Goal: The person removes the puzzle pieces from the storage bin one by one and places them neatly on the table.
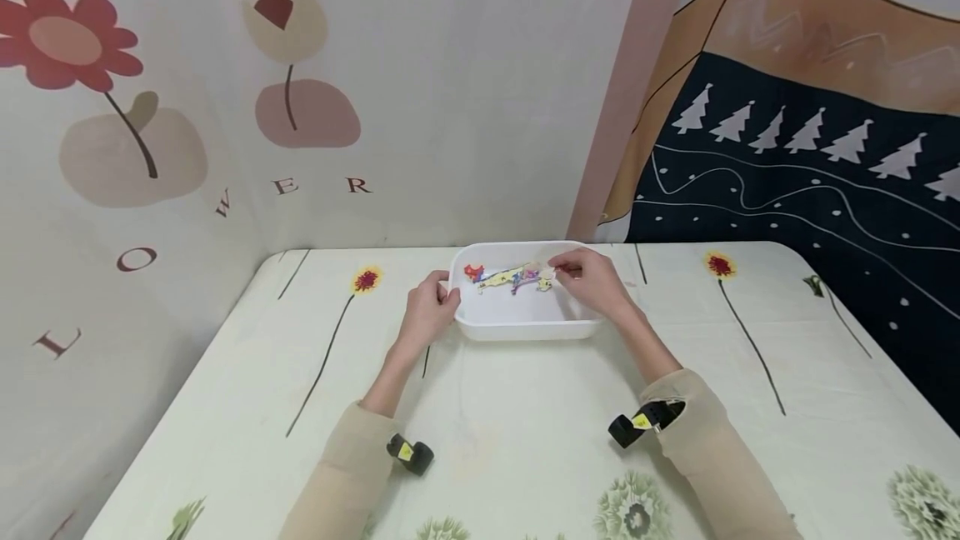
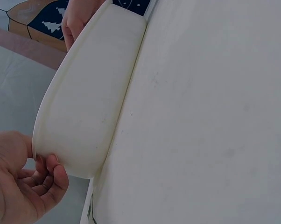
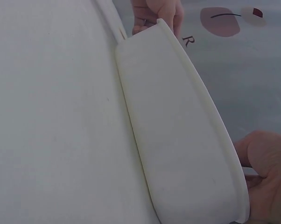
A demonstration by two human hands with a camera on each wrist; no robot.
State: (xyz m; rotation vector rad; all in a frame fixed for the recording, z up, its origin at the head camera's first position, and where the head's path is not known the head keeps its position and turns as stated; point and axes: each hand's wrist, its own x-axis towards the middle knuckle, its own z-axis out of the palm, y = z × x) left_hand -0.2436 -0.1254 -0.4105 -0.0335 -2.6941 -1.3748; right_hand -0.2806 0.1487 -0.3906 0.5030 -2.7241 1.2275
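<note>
A white plastic tray stands near the far edge of the table. Inside it lie several small colourful patterned pieces, in red, yellow and purple. My left hand grips the tray's left rim, thumb over the edge and curled fingers against the outer wall, as the left wrist view shows. My right hand reaches over the tray's right rim, finger and thumb close together at the right end of the pieces. In the right wrist view the tray wall hides those fingertips, and I cannot tell whether they hold a piece.
A pale cloth with printed flowers covers the table. A flower-printed curtain hangs right behind the tray, and a dark cloth with white trees hangs at the right. Black wrist cameras sit at both sleeves.
</note>
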